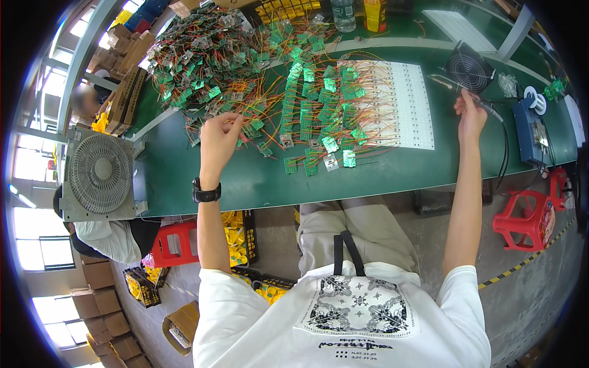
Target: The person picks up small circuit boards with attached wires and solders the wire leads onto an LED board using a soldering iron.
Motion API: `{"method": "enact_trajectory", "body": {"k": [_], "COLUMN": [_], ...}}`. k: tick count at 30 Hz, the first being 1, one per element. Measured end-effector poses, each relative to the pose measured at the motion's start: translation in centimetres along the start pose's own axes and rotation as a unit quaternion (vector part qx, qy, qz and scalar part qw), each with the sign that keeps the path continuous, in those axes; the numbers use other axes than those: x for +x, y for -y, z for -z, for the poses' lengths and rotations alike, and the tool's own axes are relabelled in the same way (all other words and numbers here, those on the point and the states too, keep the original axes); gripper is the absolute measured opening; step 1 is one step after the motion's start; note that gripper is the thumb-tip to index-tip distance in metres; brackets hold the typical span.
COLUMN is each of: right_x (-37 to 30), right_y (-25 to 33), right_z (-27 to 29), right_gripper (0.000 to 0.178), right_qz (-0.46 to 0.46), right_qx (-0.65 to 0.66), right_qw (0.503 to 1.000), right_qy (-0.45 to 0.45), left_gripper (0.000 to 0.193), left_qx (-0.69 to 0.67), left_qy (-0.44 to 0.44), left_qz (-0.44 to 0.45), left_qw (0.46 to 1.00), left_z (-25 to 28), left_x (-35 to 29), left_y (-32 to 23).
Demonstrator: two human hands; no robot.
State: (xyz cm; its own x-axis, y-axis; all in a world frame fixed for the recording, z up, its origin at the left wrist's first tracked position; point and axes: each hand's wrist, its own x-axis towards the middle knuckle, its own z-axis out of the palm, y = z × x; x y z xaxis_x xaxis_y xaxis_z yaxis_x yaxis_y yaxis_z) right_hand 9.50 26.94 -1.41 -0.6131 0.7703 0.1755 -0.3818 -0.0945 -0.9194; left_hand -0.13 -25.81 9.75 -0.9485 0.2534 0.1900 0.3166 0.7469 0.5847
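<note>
Green circuit boards [305,119] with red and yellow leads lie in uneven columns on the green worktable [257,190], upper centre of the head view. Their leads extend over a white perforated panel [414,104] on the right. A heap of wired boards [199,55] occupies the upper left. The left hand [222,136], left of the columns, has thumb and fingertips close together; whether they pinch a lead cannot be told. The right hand [470,118], upper right, grips a pen-shaped soldering iron [489,107] near a black square fan [469,65].
</note>
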Motion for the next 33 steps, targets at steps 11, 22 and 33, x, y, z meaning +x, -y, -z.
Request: {"method": "enact_trajectory", "body": {"k": [11, 22, 33], "right_x": [0.3, -0.1, 0.1], "right_y": [-0.2, 0.1, -0.1], "right_z": [0.0, 0.1, 0.1], "right_gripper": [0.015, 0.014, 0.015], "right_qz": [-0.004, -0.004, 0.005], "right_qx": [-0.002, -0.018, 0.001], "right_qw": [1.000, 1.000, 1.000], "right_qy": [-0.006, -0.015, 0.000], "left_gripper": [0.018, 0.022, 0.022], "left_qx": [0.171, 0.135, -0.157], "left_qy": [-0.092, -0.149, -0.125], "left_qz": [-0.112, -0.092, -0.027], "left_qw": [0.975, 0.975, 0.979], "left_z": [0.5, 2.0, 0.8], "left_x": [-1.0, 2.3, 1.7], "left_y": [0.9, -2.3, -0.1]}}
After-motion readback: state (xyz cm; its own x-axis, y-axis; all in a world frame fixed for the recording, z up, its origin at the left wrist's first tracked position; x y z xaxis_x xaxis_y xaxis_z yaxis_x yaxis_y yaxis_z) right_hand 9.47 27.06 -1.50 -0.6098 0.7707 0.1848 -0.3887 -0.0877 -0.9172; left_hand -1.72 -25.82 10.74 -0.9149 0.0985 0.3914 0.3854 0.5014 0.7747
